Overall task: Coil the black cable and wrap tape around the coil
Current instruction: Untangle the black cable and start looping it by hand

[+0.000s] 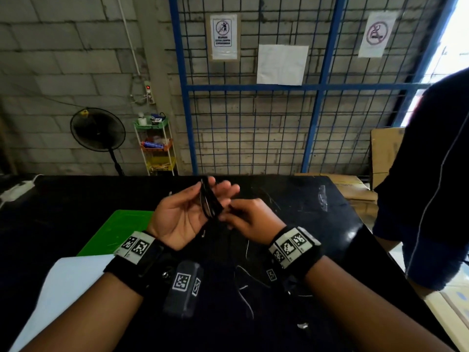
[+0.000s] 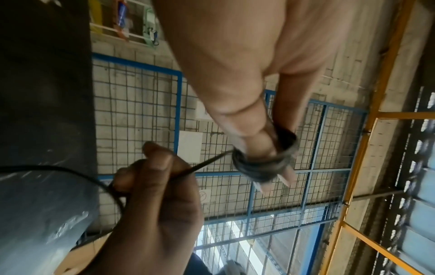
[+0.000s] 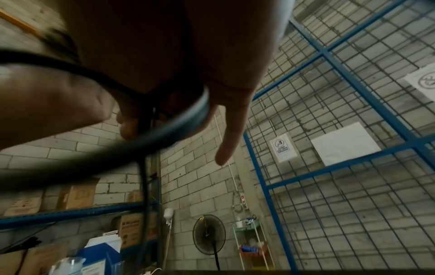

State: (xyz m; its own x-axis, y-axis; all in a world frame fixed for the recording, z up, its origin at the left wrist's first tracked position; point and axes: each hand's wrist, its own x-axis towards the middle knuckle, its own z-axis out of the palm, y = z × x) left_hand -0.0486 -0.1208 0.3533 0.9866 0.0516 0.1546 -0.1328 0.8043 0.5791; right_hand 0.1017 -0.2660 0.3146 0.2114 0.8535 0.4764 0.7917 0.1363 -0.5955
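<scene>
Daylight pours in from the window (image 1: 456,34) at the head view's upper right and blows out to white. The black table (image 1: 317,199) stays dim, with faint glare streaks. Straight lines bow toward the edges. In both wrist views the hands and cable (image 3: 164,128) smear with motion blur; the walls behind stay sharper.
</scene>
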